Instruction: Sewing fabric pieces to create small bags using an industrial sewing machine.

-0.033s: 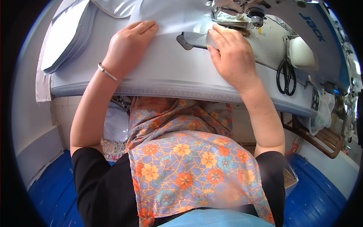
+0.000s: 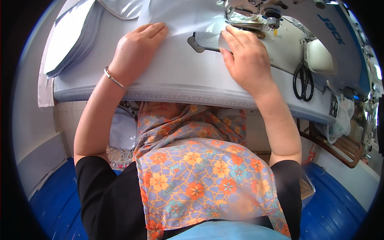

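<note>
A grey textured strip lies at the worktop's far centre, partly under the right hand; whether that grip pinches it, I cannot tell. Farther off spreads a shiny pale sheet. The left hand rests palm-down at its left, grip flattened, clasping nothing visible. Black-handled scissors lie right, beside the sewing machine.

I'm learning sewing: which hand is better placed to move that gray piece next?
Probably the right hand: it's at one end of the gray piece, nearer the sewing machine. The left hand is farther from both.
</note>
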Demonstrator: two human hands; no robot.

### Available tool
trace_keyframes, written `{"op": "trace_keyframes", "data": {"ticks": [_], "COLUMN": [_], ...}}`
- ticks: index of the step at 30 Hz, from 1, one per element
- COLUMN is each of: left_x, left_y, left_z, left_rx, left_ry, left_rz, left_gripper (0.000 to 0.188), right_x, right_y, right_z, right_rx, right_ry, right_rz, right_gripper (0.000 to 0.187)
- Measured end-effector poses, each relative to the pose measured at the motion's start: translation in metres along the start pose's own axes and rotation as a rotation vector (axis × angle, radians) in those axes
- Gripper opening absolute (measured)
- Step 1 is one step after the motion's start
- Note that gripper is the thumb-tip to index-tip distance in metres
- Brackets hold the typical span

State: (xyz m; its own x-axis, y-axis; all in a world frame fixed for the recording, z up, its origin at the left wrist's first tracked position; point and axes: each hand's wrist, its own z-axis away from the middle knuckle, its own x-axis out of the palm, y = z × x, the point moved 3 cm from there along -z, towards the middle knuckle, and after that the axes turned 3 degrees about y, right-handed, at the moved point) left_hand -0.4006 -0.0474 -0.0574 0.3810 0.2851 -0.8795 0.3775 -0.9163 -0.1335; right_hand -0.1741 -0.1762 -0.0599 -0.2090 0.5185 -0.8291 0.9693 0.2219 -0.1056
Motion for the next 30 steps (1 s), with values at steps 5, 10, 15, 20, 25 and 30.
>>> {"op": "trace_keyframes", "data": {"ticks": [5,10,15,20,25,30], "left_x": [-0.012,-0.022,-0.013,-0.009,0.006,0.024], "left_y": [0.036,0.087,0.116,0.097,0.069,0.046], "left_z": [0.003,-0.003,-0.024,-0.032,-0.039,-0.047], "left_rx": [0.035,0.161,0.168,0.099,0.059,0.036], "left_ry": [-0.010,-0.112,-0.075,-0.046,-0.041,-0.005], "left_rz": [-0.081,-0.045,0.144,0.306,0.341,0.332], "left_gripper": [0.022,0.018,0.022,0.026,0.033,0.034], "right_x": [0.001,-0.004,-0.002,-0.004,-0.004,-0.001], "right_y": [0.003,0.004,0.005,0.005,0.004,0.006], "right_z": [0.002,0.001,0.002,0.003,0.003,0.003], "right_rx": [0.010,0.017,0.010,0.002,-0.010,-0.029], "right_ry": [0.013,0.076,0.035,0.041,0.049,0.075], "right_rz": [-0.034,-0.077,-0.092,-0.062,-0.055,-0.038], "right_gripper": [0.034,0.031,0.030,0.027,0.025,0.024]}}
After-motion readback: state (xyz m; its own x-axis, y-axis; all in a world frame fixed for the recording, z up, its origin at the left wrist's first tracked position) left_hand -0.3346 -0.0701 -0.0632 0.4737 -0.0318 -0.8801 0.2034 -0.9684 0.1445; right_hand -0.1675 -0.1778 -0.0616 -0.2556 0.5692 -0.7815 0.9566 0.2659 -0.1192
